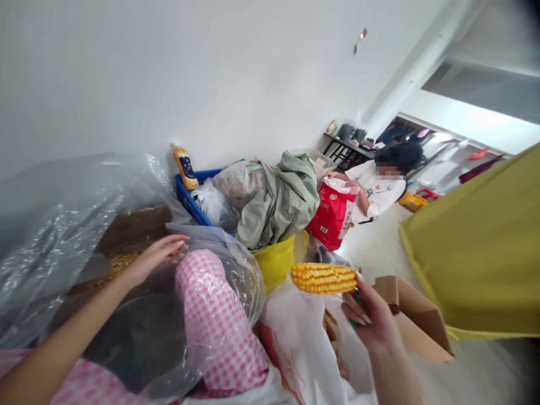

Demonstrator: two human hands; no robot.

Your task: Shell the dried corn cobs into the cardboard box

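Observation:
My right hand [369,309] grips one end of a yellow corn cob [324,278], held level above a white sack [291,315]. Inside that sack's opening, more corn [330,325] shows in part. My left hand [166,250] is open with fingers stretched out, over the edge of a large clear plastic bag [219,247]. Loose corn kernels [120,267] lie in the bag beyond my left forearm. Between my hands, a leg in pink checked cloth [221,326] is partly covered by the clear plastic.
A blue crate [192,205] by the wall holds bags, a yellow bottle [185,167] and grey-green cloth [284,197]. Another person [386,185] handles a red bag [329,216]. On the right are an open cardboard box [422,320] and a hanging yellow cloth [476,242].

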